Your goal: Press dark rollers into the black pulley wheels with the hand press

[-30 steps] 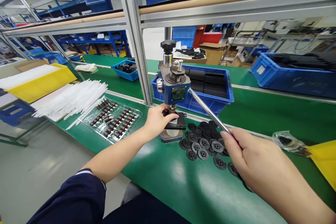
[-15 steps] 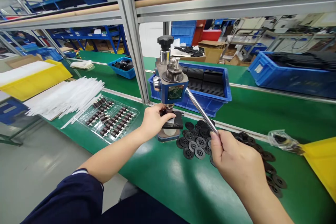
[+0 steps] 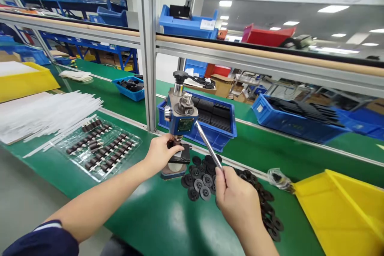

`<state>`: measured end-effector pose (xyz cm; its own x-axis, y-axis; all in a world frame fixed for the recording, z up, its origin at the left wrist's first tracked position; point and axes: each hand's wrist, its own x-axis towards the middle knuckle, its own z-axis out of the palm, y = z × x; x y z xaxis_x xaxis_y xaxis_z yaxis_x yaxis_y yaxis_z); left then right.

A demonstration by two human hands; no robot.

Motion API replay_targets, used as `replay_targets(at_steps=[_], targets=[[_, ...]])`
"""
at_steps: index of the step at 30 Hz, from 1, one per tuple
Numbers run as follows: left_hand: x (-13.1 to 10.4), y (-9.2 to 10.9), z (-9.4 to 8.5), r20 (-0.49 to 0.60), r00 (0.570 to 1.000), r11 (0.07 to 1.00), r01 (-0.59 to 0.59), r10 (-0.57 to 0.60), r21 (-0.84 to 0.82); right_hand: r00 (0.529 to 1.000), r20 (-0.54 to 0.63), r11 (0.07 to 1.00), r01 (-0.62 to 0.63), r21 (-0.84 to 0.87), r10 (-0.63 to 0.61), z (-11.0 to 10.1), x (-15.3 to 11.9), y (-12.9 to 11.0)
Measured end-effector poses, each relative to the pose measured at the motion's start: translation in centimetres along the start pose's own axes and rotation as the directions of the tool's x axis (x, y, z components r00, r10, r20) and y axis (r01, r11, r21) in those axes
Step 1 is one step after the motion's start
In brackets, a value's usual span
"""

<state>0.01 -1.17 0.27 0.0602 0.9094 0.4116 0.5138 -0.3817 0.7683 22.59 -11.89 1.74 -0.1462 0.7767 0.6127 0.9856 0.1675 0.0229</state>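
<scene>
A small blue arbor press (image 3: 183,122) with a black knob on top stands on the green bench. My right hand (image 3: 238,200) is closed round its steel lever (image 3: 208,143), which slants down to the right. Under the ram, my left hand (image 3: 160,152) pinches a small dark brown part (image 3: 177,141), mostly hidden by the fingers, over the black base plate (image 3: 183,155). Several black slotted discs (image 3: 205,193) lie beside the press, close to my right hand. A clear plastic tray (image 3: 120,165) of brown cylinders with pale shafts lies to the left.
White strips (image 3: 57,114) are piled at the left, by a yellow bin (image 3: 27,84). Behind the press stands a blue crate (image 3: 223,138) of black parts, near a metal upright (image 3: 147,64). A yellow bin (image 3: 336,208) and a plastic bag (image 3: 279,178) are at the right.
The view has tilted up and turned right, so the bench appears lower and further left. Both hands keep their places on the press; the lever shows no clear movement.
</scene>
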Motion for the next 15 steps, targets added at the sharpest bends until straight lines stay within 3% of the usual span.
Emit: replay_targets(at_steps=[4, 9, 12, 15], targets=[[-0.3, -0.5, 0.4, -0.017, 1.0, 1.0, -0.014, 0.014, -0.014, 0.998, -0.05, 0.999, -0.031, -0.041, 0.029, 0.8, -0.4, -0.2], [0.0, -0.6, 0.7, -0.092, 0.992, 0.996, -0.084, 0.083, -0.004, 0.993, -0.114, 0.999, -0.015, 0.034, 0.019, 0.9, -0.1, 0.0], [0.3, -0.3, 0.2, -0.121, 0.987, 0.994, -0.111, 0.108, -0.023, 0.993, -0.115, 0.986, -0.007, 0.167, 0.026, -1.4, 0.4, 0.0], [-0.5, 0.0, -0.8, -0.068, 0.998, 0.979, -0.014, 0.0, -0.203, 0.964, -0.237, 0.95, -0.045, 0.309, 0.123, -5.5, 1.4, -0.8]])
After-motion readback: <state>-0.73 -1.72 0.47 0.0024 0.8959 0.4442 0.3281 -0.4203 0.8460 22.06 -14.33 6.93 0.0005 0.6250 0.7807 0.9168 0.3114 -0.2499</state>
